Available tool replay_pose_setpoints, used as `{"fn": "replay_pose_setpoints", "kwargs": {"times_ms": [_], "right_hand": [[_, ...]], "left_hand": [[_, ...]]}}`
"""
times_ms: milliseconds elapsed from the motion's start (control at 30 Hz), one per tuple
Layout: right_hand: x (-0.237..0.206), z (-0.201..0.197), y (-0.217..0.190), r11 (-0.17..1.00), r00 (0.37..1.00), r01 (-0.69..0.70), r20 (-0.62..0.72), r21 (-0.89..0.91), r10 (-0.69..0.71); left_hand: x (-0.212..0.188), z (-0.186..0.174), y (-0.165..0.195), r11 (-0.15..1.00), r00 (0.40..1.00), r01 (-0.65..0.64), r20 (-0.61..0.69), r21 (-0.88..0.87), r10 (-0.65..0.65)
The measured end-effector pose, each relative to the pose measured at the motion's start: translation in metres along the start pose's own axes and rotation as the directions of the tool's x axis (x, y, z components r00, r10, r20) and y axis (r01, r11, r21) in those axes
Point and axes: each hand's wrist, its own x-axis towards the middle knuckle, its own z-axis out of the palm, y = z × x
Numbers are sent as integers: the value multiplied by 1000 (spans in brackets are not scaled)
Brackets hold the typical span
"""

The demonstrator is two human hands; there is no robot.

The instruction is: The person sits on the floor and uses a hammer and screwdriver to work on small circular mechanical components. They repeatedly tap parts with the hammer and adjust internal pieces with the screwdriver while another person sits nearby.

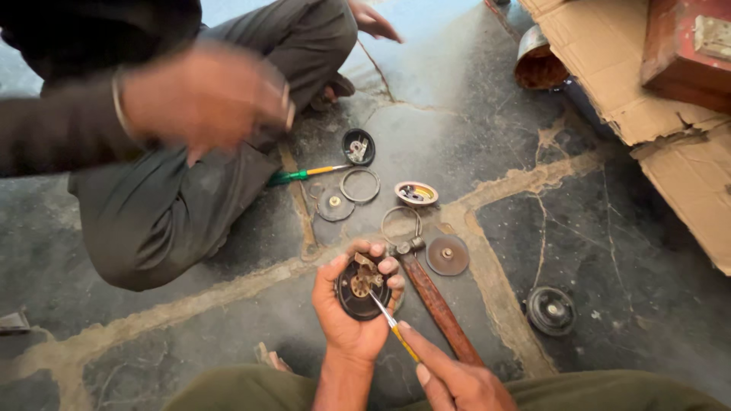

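Our left hand (352, 304) cups a round black mechanism (363, 289); our right hand (457, 380) pinches a yellow-handled screwdriver (394, 326), its tip probing the brass parts inside.

The left hand (352, 304) comes up from the lower edge, palm upward, its fingers curled around a round dark part (362, 288), thumb on the left rim and fingertips over the top and right. The right hand (457, 380) enters from the lower right, forefinger stretched along a thin screwdriver (393, 325), pinching it, its tip pointing up-left into the left palm.
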Motion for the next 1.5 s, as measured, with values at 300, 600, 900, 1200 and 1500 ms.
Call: {"fn": "replay_pose_setpoints", "kwargs": {"times_ms": [300, 600, 900, 1200, 1500], "right_hand": [[-20, 18, 48, 873, 831, 486, -290, -35, -474], [-32, 64, -23, 865, 999, -49, 11, 500, 50], [-30, 117, -97, 866, 768, 491, -514, 92, -381], [-26, 67, -91, 948, 971, 148, -224, 282, -85], [-32, 48, -63, 966, 976, 189, -147, 177, -164]], "left_hand": [[-5, 3, -30, 998, 998, 57, -25, 22, -57], [-31, 32, 34, 998, 998, 43, -41, -40, -45], [-41, 63, 88, 992, 967, -121, -220, 43, 127], [-32, 79, 92, 997, 976, -69, -206, 46, 77], [-31, 64, 61, 998, 999, -1, -35, 67, 3]]}}
